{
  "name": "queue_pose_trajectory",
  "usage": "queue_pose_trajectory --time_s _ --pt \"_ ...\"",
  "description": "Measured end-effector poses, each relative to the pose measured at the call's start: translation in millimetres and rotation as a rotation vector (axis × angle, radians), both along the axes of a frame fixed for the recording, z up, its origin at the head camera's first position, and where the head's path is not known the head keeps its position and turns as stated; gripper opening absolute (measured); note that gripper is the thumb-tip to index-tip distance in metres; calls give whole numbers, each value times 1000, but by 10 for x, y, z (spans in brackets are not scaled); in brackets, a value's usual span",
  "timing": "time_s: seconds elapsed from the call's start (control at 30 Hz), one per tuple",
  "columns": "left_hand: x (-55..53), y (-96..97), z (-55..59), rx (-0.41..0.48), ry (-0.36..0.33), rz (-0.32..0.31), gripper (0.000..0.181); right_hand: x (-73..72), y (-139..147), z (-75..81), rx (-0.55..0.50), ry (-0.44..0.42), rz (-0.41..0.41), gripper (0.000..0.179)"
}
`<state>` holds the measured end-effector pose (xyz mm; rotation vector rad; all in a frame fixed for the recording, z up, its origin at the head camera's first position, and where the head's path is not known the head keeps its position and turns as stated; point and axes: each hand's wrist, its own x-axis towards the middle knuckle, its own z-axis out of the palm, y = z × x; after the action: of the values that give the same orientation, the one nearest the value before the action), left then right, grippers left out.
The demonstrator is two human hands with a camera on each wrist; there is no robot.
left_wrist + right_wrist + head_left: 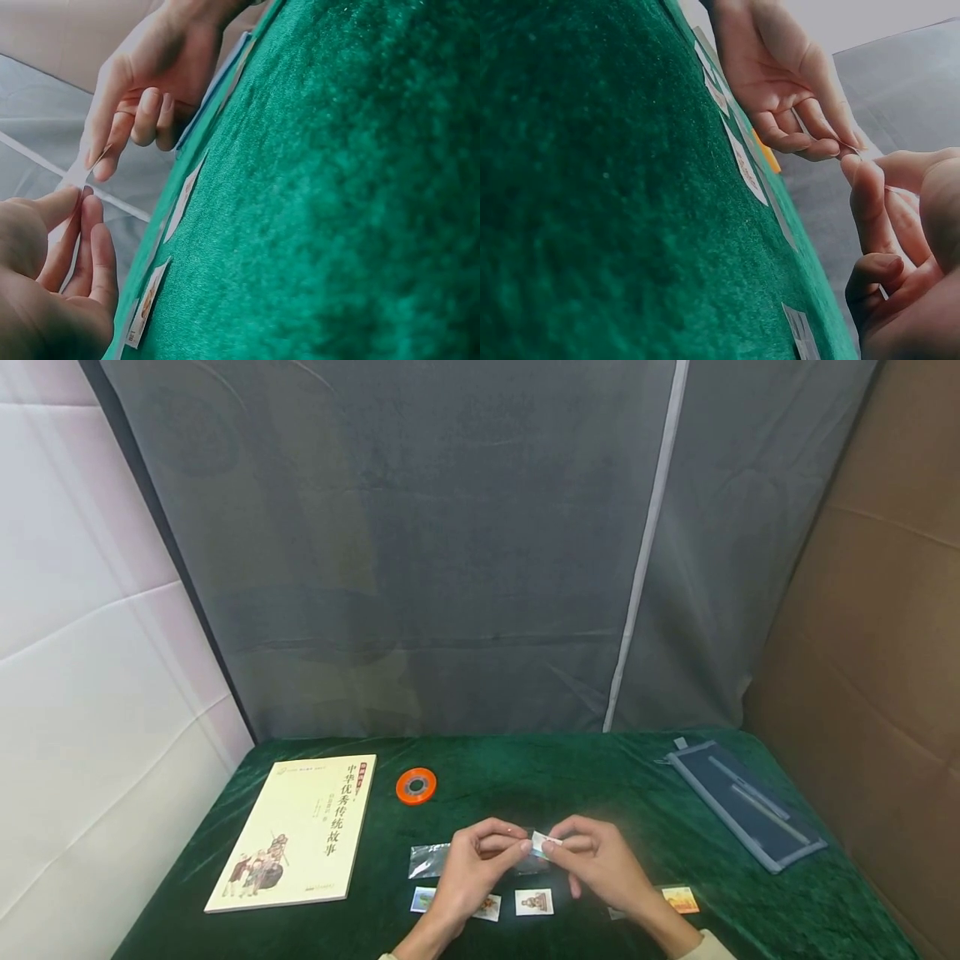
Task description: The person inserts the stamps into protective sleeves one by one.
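From where I stand, a grey curtain fills the upper frame between a white panel at left and a brown panel at right, above a tabletop covered in green plush. At lower centre, the left hand and right hand each have a nearly closed grip, thumb against finger, pinching opposite sides of a small card raised between them. Its upper edge slopes down toward frame right, but fingertips cover too much to tell its long axis.
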<state>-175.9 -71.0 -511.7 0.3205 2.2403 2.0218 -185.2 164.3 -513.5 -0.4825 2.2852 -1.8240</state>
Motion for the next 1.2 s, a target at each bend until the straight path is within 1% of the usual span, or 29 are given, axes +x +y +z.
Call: queue_pose_trajectory --time_s 0.17,0.27,0.5,0.8,0.97,1.2 --pt "-6 -6 -1 -4 0 -17 19 3 6 10 8 -3 11 20" --pt "-10 -8 1 -10 -4 -22 19 -5 14 4 7 11 22 19" --pt "-17 -12 -3 -20 -7 41 21 -28 47 -28 -11 55 10 14" --pt "6 2 7 -27 -14 38 22 -15 42 -3 -26 74 45 14" --pt "8 10 11 -20 -14 49 22 -7 40 2 -26 70 46 13" --pt "24 41 34 -1 -29 31 23 3 12 -6 -59 44 42 13"
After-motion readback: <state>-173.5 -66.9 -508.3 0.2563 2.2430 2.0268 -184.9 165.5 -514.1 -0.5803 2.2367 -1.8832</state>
